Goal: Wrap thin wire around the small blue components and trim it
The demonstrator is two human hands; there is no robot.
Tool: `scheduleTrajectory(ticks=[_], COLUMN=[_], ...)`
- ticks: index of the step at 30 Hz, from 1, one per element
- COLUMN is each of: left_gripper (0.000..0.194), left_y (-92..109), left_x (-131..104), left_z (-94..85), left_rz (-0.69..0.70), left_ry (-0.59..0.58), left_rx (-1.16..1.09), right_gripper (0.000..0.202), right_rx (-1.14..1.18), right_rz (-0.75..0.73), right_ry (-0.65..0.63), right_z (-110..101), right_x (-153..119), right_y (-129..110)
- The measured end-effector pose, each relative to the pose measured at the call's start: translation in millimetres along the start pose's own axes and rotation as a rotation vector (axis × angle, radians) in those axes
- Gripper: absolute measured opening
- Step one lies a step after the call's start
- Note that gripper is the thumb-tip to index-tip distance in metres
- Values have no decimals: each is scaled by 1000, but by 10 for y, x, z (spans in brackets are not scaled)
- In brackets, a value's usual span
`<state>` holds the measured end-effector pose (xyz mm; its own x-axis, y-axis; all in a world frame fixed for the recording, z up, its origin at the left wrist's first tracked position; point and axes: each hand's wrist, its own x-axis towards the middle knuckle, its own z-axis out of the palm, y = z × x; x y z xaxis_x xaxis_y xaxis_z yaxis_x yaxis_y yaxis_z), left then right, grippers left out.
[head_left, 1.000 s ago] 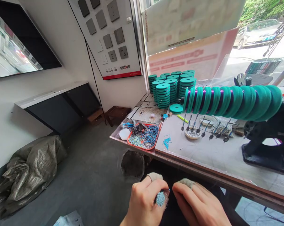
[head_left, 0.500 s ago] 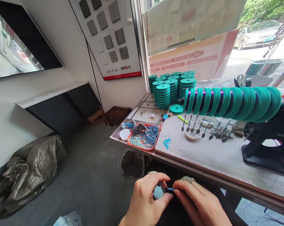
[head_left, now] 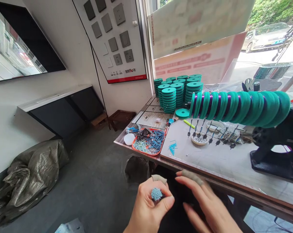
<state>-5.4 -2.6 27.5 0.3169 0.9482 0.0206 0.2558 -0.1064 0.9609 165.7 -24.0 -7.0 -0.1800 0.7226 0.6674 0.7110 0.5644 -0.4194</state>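
Note:
My left hand (head_left: 152, 205) is closed on a small round, light-blue beaded-looking piece (head_left: 157, 194). Its bumpy face shows between thumb and curled fingers, with a bit of dark material beside it; the rest is hidden in the grip. To the right, apart from it, my right hand (head_left: 204, 200) is open and slightly blurred, with thumb and fingers spread and nothing seen between them. Beige wraps cover a finger on each hand. Both hands are in front of the table edge, below an orange tray (head_left: 148, 153) of dark-blue and pale-green small parts.
Stacked green spools (head_left: 169, 100) stand at the back of the table (head_left: 185, 171). More green discs (head_left: 233, 106) are lined up on a black machine (head_left: 267, 161), with short dark cords dangling. Below them sits a bowl of beads (head_left: 199, 142). Thin blue sticks (head_left: 172, 148) lie near the tray.
My right hand has let go of the blue cord and opened, moving slightly away. My left hand has turned the light-blue piece so that its round face points toward me.

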Motion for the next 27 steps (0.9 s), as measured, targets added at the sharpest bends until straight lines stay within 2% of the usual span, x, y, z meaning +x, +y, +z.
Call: scheduleTrajectory(ticks=[2,4,8,11,14,15,19,27], left_gripper=[13,13,18,17,42,44,42,39], left_y=[26,30,-49,-146,-225,-245,-297,-330], left_x=[0,3,26,45,46,41,-2,-23], left_z=[16,23,33,81,152,173,223,239], left_rz=[15,-13,-166,-313,-429,-450,-482,-555], left_ry=[23,73,126,139,79,54,26,88], left_rx=[64,31,-250,-479,-696,-737,-725,-684], right_gripper=[32,23,16,12,10,11,11,11], right_rx=[167,326,486,442,337,300,217,144], right_rz=[49,154,273,238,192,176,84,-1], right_ry=[-73,-121,-137,-16,88,107,159,211], right_z=[4,56,183,212,219,226,289,349], right_x=[14,9,-51,-102,-132,-138,-166,-230], right_y=[-73,-113,-73,-26,-16,-18,-23,2])
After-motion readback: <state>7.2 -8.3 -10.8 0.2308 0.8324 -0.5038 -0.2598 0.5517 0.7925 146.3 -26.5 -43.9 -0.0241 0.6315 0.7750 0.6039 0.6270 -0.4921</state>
